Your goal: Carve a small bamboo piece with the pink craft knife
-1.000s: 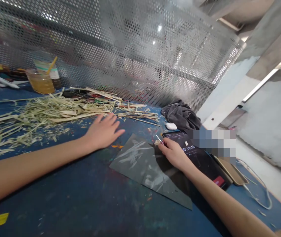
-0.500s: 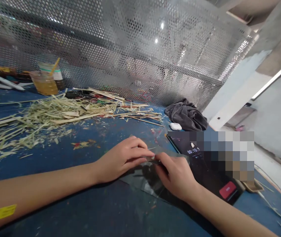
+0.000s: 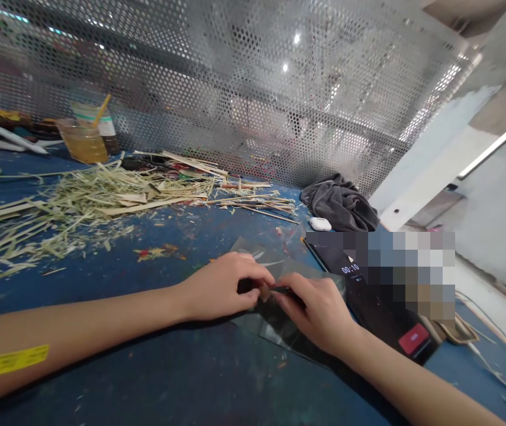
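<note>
My left hand (image 3: 224, 288) rests over a clear plastic sheet (image 3: 274, 332), its thumb and forefinger closed around something small and brownish that I cannot make out. Close beside it, my right hand (image 3: 317, 307) pinches a thin dark tool (image 3: 281, 290). Only a short length of that tool shows, so its kind is unclear. Fingertips of both hands nearly meet above the sheet. A few thin pale slivers (image 3: 270, 260) lie on the sheet's far part, just beyond my left fingers.
Beyond my hands lies a heap of split straw-like strips (image 3: 102, 192). Behind it stands a plastic cup (image 3: 84, 145) of yellowish liquid. To the right are a phone (image 3: 381, 313) with a timer, a white earbud case (image 3: 320, 223) and a dark cloth (image 3: 341, 202). A perforated metal panel (image 3: 235, 89) closes the back.
My left fingers have drawn back slightly and now pinch with a gap behind the fingertips. More of the sheet's far corner and pale slivers shows. The camera view has shifted a little.
</note>
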`<state>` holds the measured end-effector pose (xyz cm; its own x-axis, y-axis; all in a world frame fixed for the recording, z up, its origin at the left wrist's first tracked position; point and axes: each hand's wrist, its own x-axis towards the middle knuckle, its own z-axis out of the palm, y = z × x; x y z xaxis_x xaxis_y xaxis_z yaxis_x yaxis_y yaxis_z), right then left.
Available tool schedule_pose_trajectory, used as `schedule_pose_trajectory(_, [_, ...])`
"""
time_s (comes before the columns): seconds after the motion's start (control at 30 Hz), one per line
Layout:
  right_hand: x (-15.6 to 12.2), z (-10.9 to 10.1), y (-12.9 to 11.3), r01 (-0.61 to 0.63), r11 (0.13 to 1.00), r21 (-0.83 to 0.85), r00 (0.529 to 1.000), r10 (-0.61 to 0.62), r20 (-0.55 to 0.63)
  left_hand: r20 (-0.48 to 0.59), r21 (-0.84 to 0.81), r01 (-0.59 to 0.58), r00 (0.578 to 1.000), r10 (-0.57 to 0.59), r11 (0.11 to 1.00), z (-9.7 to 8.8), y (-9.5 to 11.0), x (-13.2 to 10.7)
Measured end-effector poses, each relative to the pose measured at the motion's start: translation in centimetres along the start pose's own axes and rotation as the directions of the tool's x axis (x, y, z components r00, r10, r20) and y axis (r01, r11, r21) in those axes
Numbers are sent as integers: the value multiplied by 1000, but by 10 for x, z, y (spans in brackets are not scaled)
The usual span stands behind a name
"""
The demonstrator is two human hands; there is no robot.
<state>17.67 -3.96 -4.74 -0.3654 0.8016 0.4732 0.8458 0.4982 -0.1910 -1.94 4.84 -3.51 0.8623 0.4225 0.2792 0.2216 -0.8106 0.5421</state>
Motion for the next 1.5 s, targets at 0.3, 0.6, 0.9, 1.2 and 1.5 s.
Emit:
schedule_pose_trajectory(0.3, [-3, -4, 6, -39, 999, -11, 999, 40, 26, -10, -7, 34, 999, -34, 999, -11, -14, 1])
schedule_pose_trajectory(0.6, [-1, -6, 7, -23, 1000, 10, 995, 22, 99, 85, -114, 12, 996, -3, 993, -16, -16, 3])
schedule_pose_trajectory(0.9, [-2, -1, 6, 199, 977, -81, 967, -183, 175, 217, -59, -39, 975, 51, 997, -14, -25, 8])
schedule_pose_trajectory(1.2, [3, -1, 6, 224, 954, -198, 953, -172, 251, 257, -94, -195, 943, 213, 976, -10, -38, 16])
schedule_pose_trajectory(1.5, [7, -4, 6, 276, 928, -248, 938, -205, 278, 270, -177, -249, 918, 290, 952, -16, -43, 25])
